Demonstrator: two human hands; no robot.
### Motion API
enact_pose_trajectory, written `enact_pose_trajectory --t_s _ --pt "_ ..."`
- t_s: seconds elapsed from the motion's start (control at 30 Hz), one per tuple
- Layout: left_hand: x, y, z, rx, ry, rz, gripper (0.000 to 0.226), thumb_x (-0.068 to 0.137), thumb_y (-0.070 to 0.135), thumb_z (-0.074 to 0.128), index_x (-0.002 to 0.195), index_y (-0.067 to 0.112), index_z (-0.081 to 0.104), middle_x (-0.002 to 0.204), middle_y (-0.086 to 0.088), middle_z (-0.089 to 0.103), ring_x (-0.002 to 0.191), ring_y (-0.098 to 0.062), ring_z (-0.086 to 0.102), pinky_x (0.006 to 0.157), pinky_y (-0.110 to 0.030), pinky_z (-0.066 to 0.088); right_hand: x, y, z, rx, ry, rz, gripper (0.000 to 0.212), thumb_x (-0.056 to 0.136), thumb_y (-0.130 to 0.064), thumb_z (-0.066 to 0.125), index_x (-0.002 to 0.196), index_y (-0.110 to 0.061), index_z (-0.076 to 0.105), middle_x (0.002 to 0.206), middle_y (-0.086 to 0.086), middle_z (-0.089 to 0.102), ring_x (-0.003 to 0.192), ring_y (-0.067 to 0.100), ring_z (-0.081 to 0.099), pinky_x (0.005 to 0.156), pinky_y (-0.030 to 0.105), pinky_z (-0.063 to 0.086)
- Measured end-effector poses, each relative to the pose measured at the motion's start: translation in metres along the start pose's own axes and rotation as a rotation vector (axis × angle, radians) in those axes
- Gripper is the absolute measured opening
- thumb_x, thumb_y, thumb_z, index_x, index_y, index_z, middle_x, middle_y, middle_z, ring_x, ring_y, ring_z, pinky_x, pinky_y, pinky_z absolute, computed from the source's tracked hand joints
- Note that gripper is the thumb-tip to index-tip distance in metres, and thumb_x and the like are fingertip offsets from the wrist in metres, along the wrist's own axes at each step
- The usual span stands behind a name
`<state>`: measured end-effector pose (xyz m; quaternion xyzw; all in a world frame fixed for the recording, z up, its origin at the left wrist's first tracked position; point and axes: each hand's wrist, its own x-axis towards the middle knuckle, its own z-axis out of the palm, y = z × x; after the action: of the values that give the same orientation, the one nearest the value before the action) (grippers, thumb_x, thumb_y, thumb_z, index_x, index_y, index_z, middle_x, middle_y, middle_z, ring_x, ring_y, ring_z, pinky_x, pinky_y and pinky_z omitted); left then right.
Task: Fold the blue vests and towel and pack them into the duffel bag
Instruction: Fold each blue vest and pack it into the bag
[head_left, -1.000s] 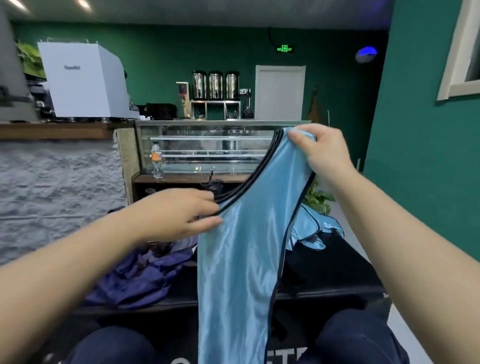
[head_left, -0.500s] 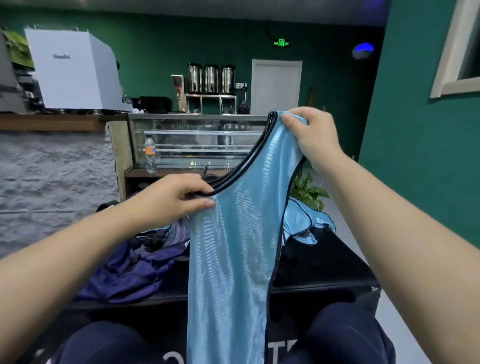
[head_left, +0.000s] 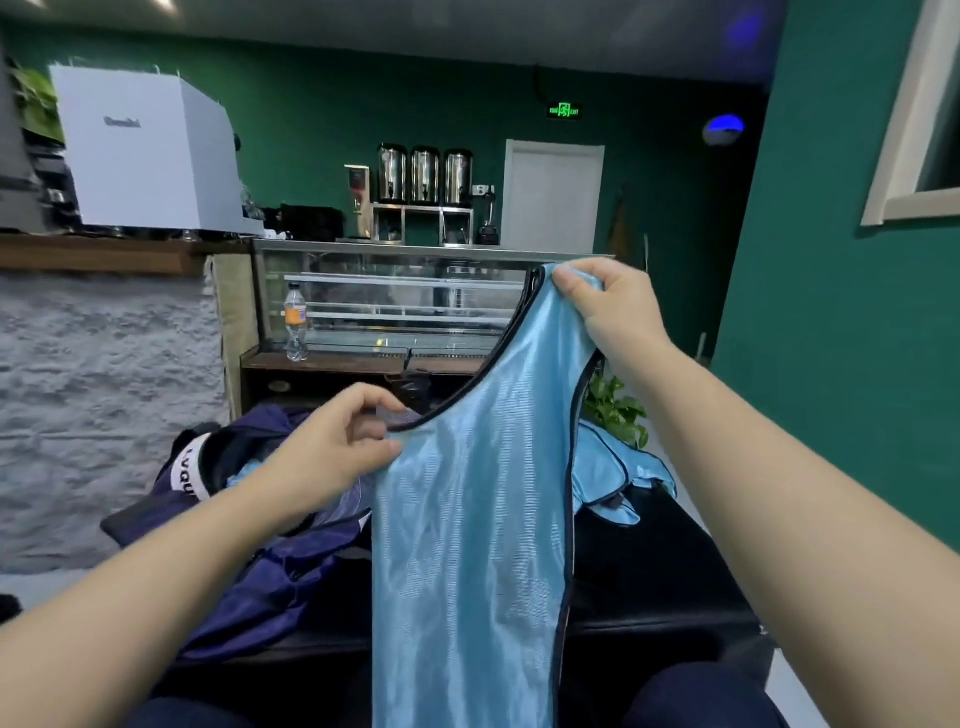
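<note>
Head cam: right hand (head_left: 613, 312) is bunched tight around the top strap of a shiny light-blue vest (head_left: 472, 545), holding it up so it hangs down over the lap. Left hand (head_left: 332, 452) pinches the black-trimmed neckline lower down, I think between thumb and fingers; navy duffel bag (head_left: 270, 571) sits left on the black table (head_left: 654, 571), second blue vest (head_left: 613, 473) crumpled at right

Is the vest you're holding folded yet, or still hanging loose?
Not folded. The vest hangs full length, right hand gripping one strap high, left hand pinching the neckline lower.
</note>
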<state>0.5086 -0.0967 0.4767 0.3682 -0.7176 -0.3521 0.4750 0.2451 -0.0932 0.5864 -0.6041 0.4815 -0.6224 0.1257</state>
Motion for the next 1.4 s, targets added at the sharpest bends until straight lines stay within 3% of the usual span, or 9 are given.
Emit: enact_pose_trajectory --t_s 0.1,0.27,0.4,0.57,0.7,0.8,1.03,1.23,1.4 --pt "0.011 -0.039 0.009 -0.071 -0.008 -0.107 0.021 0.090 -0.009 0.053 0.094 0.011 0.047 0.055 0.000 0.046 0.047 -0.009 0.030 0.042 -0.016 0.025 0.011 0.030 0.016 -0.048 -0.050 0.042 0.011 0.092 -0.032 0.062 0.091 -0.023 0.068 0.085 -0.011 0.063 0.076 0.007 0.059 0.065 0.022 0.050" --pt "0.036 -0.094 0.020 -0.050 0.125 -0.079 0.036 0.087 -0.019 0.047 0.075 0.014 0.043 0.059 0.003 0.044 0.056 -0.010 0.035 0.053 -0.020 0.027 0.035 0.083 0.038 -0.141 -0.139 0.096 0.012 0.093 -0.033 0.061 0.087 -0.025 0.066 0.084 -0.014 0.061 0.082 0.010 0.058 0.074 0.027 0.048" --pt "0.059 -0.128 0.028 0.084 0.198 -0.140 0.052 0.087 -0.013 0.044 0.060 0.028 0.061 0.053 0.005 0.050 0.054 -0.015 0.038 0.054 -0.027 0.028 0.054 0.116 0.053 -0.219 -0.173 0.070 0.014 0.094 -0.028 0.060 0.089 -0.017 0.066 0.079 -0.014 0.060 0.071 0.000 0.055 0.055 0.005 0.041" --pt "0.077 -0.159 0.041 0.206 0.249 -0.151 0.041 0.091 -0.005 0.047 0.081 0.028 0.070 0.059 0.022 0.064 0.043 0.000 0.045 0.043 -0.010 0.030 0.070 0.157 0.081 -0.337 -0.242 0.074 0.019 0.095 -0.030 0.059 0.096 -0.013 0.066 0.089 -0.002 0.062 0.078 0.011 0.055 0.065 0.025 0.042" --pt "0.091 -0.183 0.046 0.227 0.231 -0.068 0.039 0.088 -0.005 0.056 0.085 0.032 0.065 0.091 0.007 0.065 0.070 0.012 0.053 0.065 -0.002 0.037 0.086 0.188 0.096 -0.399 -0.302 0.056 0.020 0.095 -0.030 0.057 0.090 -0.012 0.063 0.091 0.001 0.064 0.080 0.013 0.055 0.067 0.025 0.041" --pt "0.097 -0.204 0.048 0.348 0.224 0.023 0.035 0.084 -0.009 0.060 0.090 0.025 0.065 0.096 0.001 0.062 0.089 0.016 0.050 0.082 0.002 0.032 0.097 0.211 0.103 -0.511 -0.397 0.022 0.022 0.097 -0.029 0.054 0.092 -0.007 0.059 0.090 0.006 0.060 0.082 0.019 0.052 0.067 0.030 0.036" --pt "0.102 -0.250 0.061 0.502 0.200 -0.022 0.025 0.086 -0.010 0.056 0.103 0.004 0.068 0.097 0.008 0.051 0.088 0.010 0.045 0.085 0.006 0.024 0.093 0.266 0.129 -0.706 -0.456 0.073 0.013 0.100 -0.017 0.037 0.091 -0.012 0.045 0.093 0.007 0.049 0.084 0.025 0.048 0.072 0.036 0.037" --pt "0.102 -0.278 0.066 0.577 0.039 -0.115 0.028 0.093 0.000 0.050 0.116 0.006 0.063 0.107 0.006 0.046 0.091 -0.003 0.046 0.080 -0.006 0.027 0.075 0.304 0.140 -0.686 -0.331 0.162 0.023 0.098 -0.024 0.048 0.090 -0.004 0.057 0.091 0.011 0.061 0.085 0.029 0.055 0.074 0.041 0.046" --pt "0.095 -0.294 0.070 0.591 0.005 -0.174 0.034 0.093 -0.004 0.046 0.120 0.006 0.062 0.108 0.007 0.048 0.093 -0.002 0.047 0.079 0.005 0.026 0.061 0.310 0.140 -0.574 -0.288 0.158 0.015 0.095 -0.031 0.057 0.087 -0.019 0.061 0.090 -0.003 0.063 0.086 0.018 0.056 0.069 0.031 0.039"
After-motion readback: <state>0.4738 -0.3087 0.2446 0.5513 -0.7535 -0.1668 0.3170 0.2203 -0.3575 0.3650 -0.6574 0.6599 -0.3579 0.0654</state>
